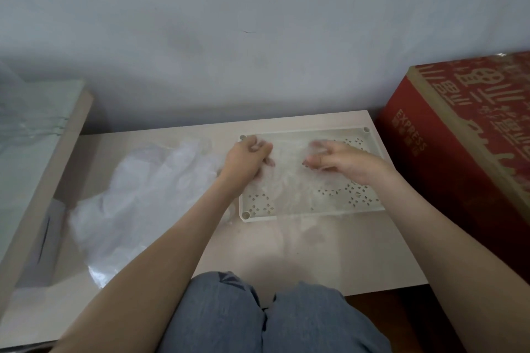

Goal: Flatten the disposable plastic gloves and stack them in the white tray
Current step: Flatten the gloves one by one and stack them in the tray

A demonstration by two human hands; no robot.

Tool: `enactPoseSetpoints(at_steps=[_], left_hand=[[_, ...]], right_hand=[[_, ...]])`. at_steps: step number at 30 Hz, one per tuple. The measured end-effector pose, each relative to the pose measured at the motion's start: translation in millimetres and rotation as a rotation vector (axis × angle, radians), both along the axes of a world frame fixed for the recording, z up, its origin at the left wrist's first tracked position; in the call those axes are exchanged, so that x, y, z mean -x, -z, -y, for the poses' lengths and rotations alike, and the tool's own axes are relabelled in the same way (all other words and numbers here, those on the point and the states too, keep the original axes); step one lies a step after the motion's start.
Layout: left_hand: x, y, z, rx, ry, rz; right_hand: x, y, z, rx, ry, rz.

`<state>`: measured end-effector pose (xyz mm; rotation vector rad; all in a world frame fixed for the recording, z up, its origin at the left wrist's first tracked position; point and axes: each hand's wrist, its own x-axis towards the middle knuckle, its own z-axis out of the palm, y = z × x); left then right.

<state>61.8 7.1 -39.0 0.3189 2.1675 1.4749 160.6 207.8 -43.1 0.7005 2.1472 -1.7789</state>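
As tray [358, 199] sits, glove [289, 178] lies inside.

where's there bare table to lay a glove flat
Bare table lies between the white tray and the front edge. The glove pile crowds the left; the left hand, right hand and a glove fill the tray.

**Blurred, heaped, cropped**

Cannot make out the fingertips [320, 145] of the right hand [341, 163], smeared by motion, nor its grip on the thin clear plastic glove [289, 180] in the white perforated plastic tray [304, 133]. Cannot count the crumpled translucent glove pile [149, 195]. Loses the red printed cardboard box [459, 137] past the right edge, the blue-jeaned knees [272, 321] at the bottom.
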Motion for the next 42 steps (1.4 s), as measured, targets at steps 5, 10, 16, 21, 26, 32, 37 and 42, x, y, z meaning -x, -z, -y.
enactPoseSetpoints(at_steps=[5,10,16,21,26,32,37,42], left_hand=[[2.3,0.2,-3.5,-0.126,-0.074,-0.074],[5.8,6.0,-3.3,-0.132,-0.092,-0.068],[11.6,17.5,-3.5,-0.083,-0.100,0.085],[4.5,26.7,-13.7,-0.060,0.109,0.272],[1.0,28.4,-21.1,-0.145,-0.040,0.351],[2.9,24.3,-8.4,0.194,-0.007,0.084],[13.9,7.8,0.4,0.499,0.132,-0.131],[-0.4,-9.1,-9.6,0.525,0.119,-0.667]], right_hand=[[-4.1,7.9,-7.5,0.014,-0.077,0.065],[-5.7,5.6,-24.4,0.022,0.053,0.004],[-0.6,-0.3,-37.1,-0.110,0.308,-0.123],[6.3,6.7,-22.6,-0.605,0.221,-0.037],[6.7,11.4,25.7,-0.954,0.038,-0.361],[-9.4,55.0,35.5,-0.932,-0.444,0.037],[-14.5,56.6,14.7,-1.035,-0.599,0.078],[-15.5,55.6,6.0,-1.055,-0.622,0.045]])
